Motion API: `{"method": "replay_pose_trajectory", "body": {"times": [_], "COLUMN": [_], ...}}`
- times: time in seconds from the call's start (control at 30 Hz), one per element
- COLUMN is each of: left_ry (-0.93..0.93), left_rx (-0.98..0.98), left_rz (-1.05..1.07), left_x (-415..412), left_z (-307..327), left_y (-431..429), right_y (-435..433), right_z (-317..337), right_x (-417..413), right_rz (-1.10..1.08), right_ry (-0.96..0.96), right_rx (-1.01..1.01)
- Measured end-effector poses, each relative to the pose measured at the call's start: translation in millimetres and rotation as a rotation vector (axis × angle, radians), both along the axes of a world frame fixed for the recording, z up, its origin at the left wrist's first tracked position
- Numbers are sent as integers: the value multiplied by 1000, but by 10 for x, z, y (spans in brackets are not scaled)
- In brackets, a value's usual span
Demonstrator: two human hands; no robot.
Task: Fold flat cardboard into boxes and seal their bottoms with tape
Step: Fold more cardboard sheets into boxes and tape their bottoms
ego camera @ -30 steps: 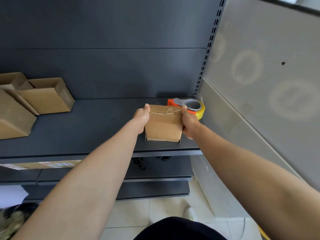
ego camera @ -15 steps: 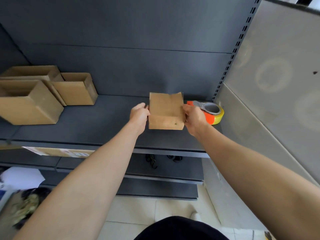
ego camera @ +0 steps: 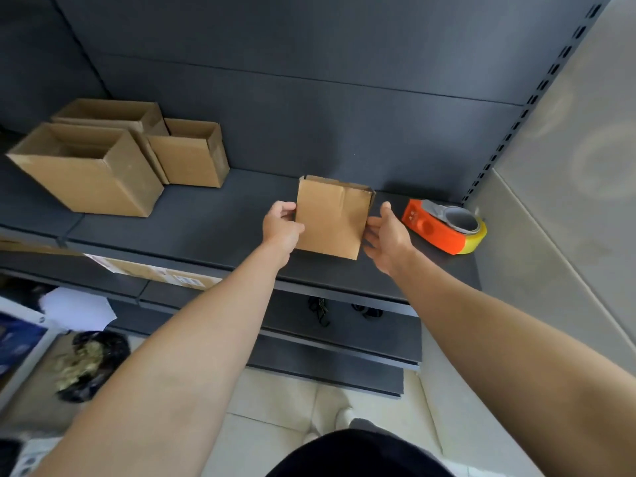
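Note:
A small brown cardboard box (ego camera: 330, 218) stands upright on the dark shelf (ego camera: 213, 232), its open end up. My left hand (ego camera: 280, 227) grips the box's left side, thumb on the front face. My right hand (ego camera: 387, 237) is just right of the box with fingers spread, and its fingertips only reach the box's right edge. An orange tape dispenser with a yellow roll (ego camera: 444, 225) lies on the shelf right of that hand, by the grey side panel.
Three open cardboard boxes stand at the shelf's left: a large one (ego camera: 89, 170), one behind it (ego camera: 113, 113) and a smaller one (ego camera: 191, 153). Flat cardboard with labels (ego camera: 151, 270) lies on the lower shelf. Bags and papers (ego camera: 86, 363) sit on the floor at left.
The box was turned from taped bottom up to open end up and shifted left along the shelf. My right hand has loosened its grip and opened.

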State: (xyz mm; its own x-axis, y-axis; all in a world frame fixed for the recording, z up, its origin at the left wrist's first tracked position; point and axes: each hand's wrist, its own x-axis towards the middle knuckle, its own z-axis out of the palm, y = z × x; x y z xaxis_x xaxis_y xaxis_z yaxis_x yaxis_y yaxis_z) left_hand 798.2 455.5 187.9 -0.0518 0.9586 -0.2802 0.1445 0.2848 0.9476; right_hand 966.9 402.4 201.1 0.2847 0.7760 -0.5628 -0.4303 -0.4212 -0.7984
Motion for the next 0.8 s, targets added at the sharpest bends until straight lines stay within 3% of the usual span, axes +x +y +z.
{"method": "replay_pose_trajectory", "body": {"times": [0.2, 0.53, 0.8], "left_ry": [69, 162, 163], "left_rx": [47, -6, 6], "left_rz": [146, 413, 430], "left_x": [-208, -1072, -2142], "left_z": [-43, -63, -48], "left_y": [165, 561, 1057], "right_y": [307, 1020, 1458], "right_z": [30, 99, -45], "right_x": [-191, -1113, -2236], "right_rz": [54, 271, 289], "right_ry": [43, -67, -58], "right_rx": [7, -11, -40]}}
